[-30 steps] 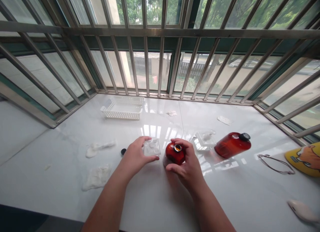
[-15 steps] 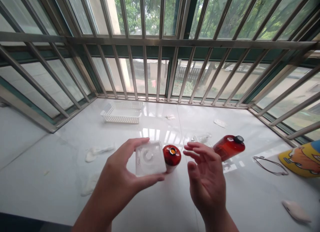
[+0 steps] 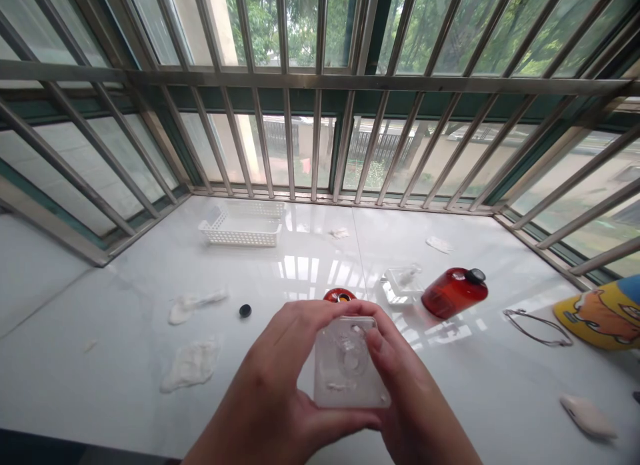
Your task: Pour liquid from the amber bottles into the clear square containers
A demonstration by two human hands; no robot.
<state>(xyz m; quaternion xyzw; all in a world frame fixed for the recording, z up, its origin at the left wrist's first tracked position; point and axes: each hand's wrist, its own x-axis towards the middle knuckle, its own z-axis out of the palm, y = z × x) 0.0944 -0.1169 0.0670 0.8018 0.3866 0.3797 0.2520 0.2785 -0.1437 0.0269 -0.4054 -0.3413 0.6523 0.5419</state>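
My left hand (image 3: 265,378) and my right hand (image 3: 415,391) together hold a clear moulded plastic insert (image 3: 351,363) up by its edges, with fingers across its top and sides. Just beyond them, a red-amber glass bottle (image 3: 339,295) shows only its top, the rest hidden behind my hands. A small black cap (image 3: 245,311) lies on the table to the left of my hands. A larger amber bottle (image 3: 454,293) with a black cap lies on its side to the right, beyond a second clear plastic tray (image 3: 401,285).
A white slotted plastic basket (image 3: 240,231) stands near the window. White cotton-like scraps (image 3: 191,365) lie on the white table (image 3: 125,305). To the right are a thin wire loop (image 3: 538,327) and a yellow cartoon-printed item (image 3: 605,315). Metal window bars (image 3: 320,81) run along the far edge.
The clear insert has moved from my left hand alone to both hands, now lower and in front of the small bottle. My right hand has left the bottle and closed on the insert.
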